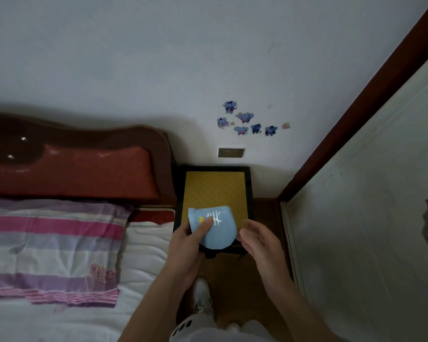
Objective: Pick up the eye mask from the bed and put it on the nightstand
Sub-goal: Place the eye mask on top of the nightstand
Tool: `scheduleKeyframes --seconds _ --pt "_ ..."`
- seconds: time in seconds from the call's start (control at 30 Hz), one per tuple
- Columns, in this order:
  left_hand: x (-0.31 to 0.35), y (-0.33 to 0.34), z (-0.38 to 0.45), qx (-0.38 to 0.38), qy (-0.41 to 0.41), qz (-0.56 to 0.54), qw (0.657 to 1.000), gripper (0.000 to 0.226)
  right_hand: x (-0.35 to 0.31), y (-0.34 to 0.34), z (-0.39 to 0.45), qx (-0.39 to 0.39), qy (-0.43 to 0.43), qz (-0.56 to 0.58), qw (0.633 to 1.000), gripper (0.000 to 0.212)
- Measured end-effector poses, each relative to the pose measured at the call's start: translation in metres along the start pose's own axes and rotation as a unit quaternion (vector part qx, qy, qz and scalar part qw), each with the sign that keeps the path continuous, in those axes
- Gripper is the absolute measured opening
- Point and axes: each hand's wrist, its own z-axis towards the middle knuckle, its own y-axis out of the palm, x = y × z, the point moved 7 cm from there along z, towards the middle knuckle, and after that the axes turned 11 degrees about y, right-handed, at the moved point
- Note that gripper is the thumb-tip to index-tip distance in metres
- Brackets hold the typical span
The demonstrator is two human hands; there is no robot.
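light blue eye mask (216,229) held above the yellow-topped nightstand (214,188).

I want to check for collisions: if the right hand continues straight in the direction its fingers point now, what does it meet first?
The right hand, open, points left toward the blue eye mask held by the left hand. It would probably touch the mask's right edge first, though depth is unclear.

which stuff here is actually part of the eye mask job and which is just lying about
Part of the job:
- blue eye mask, pinched in the left hand over the near edge of the nightstand
- nightstand with its yellow top
- right hand, open beside the mask
- bed

Just lying about:
- striped pillow
- elephant stickers on the wall
- wall socket
- red headboard
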Motion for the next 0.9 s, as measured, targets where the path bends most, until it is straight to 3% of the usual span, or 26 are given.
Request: scheduleKeyframes --seconds 0.3,0.5,0.6,0.77,0.9 --pt "0.008 -0.014 0.074 -0.015 -0.023 0.022 0.999 0.031 -0.01 0.03 0.06 0.028 0.006 0.007 1.0 0.024" --pt "-0.004 -0.019 0.107 -0.001 -0.036 0.029 0.999 0.043 -0.003 0.03 0.09 0.045 0.042 0.01 0.998 0.023" --pt "-0.014 -0.02 0.12 0.016 -0.042 0.042 0.998 0.042 -0.001 0.027 0.107 0.04 0.053 -0.002 0.998 0.033" --pt "-0.039 -0.026 0.142 0.041 -0.051 0.074 0.995 0.03 0.015 0.017 0.14 0.033 0.068 -0.02 0.997 0.023" --pt "-0.069 -0.036 0.172 0.059 -0.036 0.121 0.99 0.027 0.038 0.008 0.165 0.021 0.093 -0.035 0.995 0.028"
